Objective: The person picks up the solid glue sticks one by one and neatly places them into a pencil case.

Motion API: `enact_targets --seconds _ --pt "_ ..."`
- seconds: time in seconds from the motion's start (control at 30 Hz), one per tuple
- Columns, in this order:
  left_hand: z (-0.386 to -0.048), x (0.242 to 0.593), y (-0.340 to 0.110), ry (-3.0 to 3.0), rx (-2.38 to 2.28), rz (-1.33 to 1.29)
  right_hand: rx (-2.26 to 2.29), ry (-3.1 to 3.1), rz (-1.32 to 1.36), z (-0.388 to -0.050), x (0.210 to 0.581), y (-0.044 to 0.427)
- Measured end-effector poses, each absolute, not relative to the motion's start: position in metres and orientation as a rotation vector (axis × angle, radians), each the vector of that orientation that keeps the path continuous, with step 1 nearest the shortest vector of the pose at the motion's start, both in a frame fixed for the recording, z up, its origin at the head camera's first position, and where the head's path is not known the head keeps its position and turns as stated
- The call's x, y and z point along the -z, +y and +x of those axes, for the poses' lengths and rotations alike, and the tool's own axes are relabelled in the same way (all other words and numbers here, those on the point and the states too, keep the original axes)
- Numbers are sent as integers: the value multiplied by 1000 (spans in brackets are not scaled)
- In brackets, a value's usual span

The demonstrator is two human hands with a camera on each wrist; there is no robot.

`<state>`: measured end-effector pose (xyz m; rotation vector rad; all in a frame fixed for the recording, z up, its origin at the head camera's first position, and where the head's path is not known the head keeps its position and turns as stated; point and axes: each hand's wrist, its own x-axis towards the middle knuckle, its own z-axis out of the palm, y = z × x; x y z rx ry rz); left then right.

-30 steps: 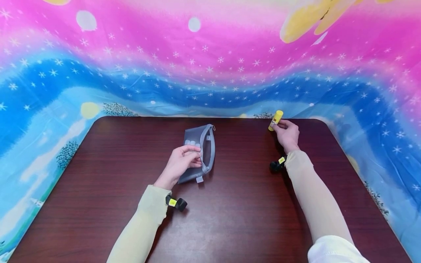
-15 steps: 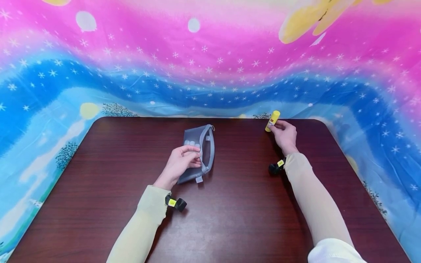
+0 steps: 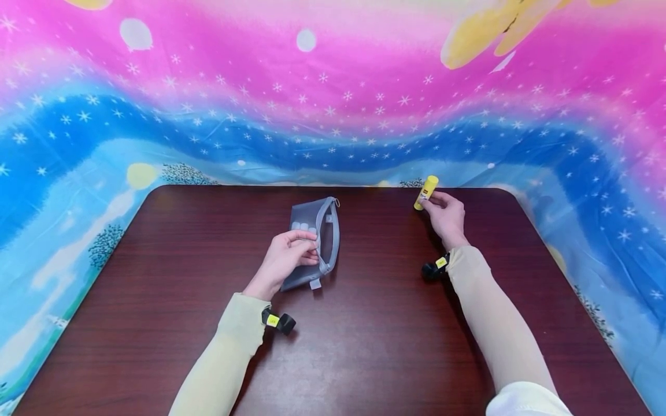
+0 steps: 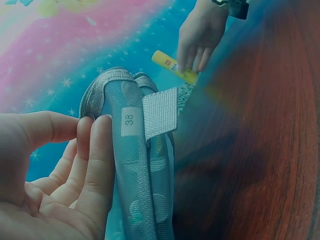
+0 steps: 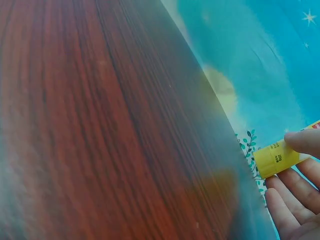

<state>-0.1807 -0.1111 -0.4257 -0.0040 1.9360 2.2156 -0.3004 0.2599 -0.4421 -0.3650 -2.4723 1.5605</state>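
Observation:
A grey mesh zipper pouch [image 3: 329,237] stands near the middle of the table with its zipped mouth gaping toward the right. My left hand [image 3: 283,257] pinches the near rim of that mouth between thumb and fingers. Several pale, rounded shapes show through the mesh. In the left wrist view the pouch [image 4: 132,165] bears a small tag marked 38. Off to the right, my right hand [image 3: 447,216] holds a yellow glue stick [image 3: 428,190] between thumb and fingers, tilted and raised over the far part of the table. The right wrist view shows one end of the glue stick [image 5: 275,159].
The dark reddish wooden table [image 3: 364,346] has rounded far corners. A colourful cloth [image 3: 333,86] with snowflakes hangs behind and along its sides. Black wrist cameras [image 3: 281,322] are strapped to both forearms.
My right hand has shifted slightly left with the glue stick, toward the pouch. The left hand and the pouch have stayed in place.

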Motion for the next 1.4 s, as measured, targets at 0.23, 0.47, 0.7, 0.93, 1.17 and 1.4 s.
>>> enact_targets --seconds 0.23,0.47,0.7,0.93,1.17,1.4 --pt "-181 424 -112 1950 -2198 -5 -1615 -2445 -362 -298 446 256" --pt "-181 425 -111 1941 -2206 3 -1654 -2395 -338 -293 448 252" --pt "-182 426 -111 1942 -2208 4 -1717 -2361 -300 -290 448 249" --pt "-182 427 -111 1942 -2208 -4 -1781 -2313 -285 -286 446 244" --pt "-181 427 -111 1946 -2204 -8 -1743 -2340 -301 -282 445 242" --pt "-182 427 -111 1943 -2207 -11 -1749 -2345 -285 -280 442 238"
